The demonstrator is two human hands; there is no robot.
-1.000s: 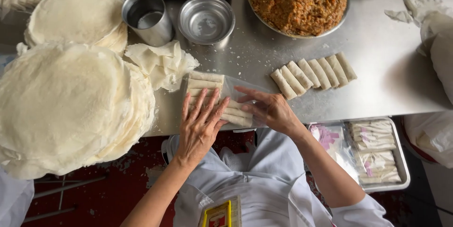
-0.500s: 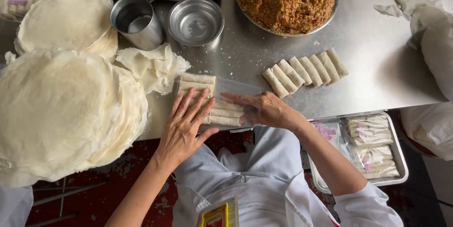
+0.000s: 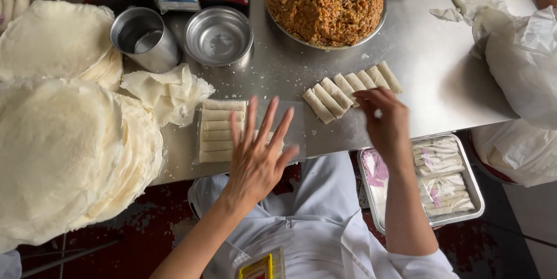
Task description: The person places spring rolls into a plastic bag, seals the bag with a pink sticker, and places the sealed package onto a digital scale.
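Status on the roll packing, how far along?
Done: five rolls lie side by side in the clear tray. In hand: left hand spread over the tray, right hand reaching at the loose rolls. Left: about seven loose rolls unpacked; tray's right half looks empty.

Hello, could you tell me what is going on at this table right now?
A person in white is packing spring rolls at a steel table. The left hand is spread flat over a clear bag of rolls, while the right hand reaches to a loose row of rolls. Stacks of round wrappers lie to the left, a big bowl of filling sits behind, and a tray of filled bags waits at the right.
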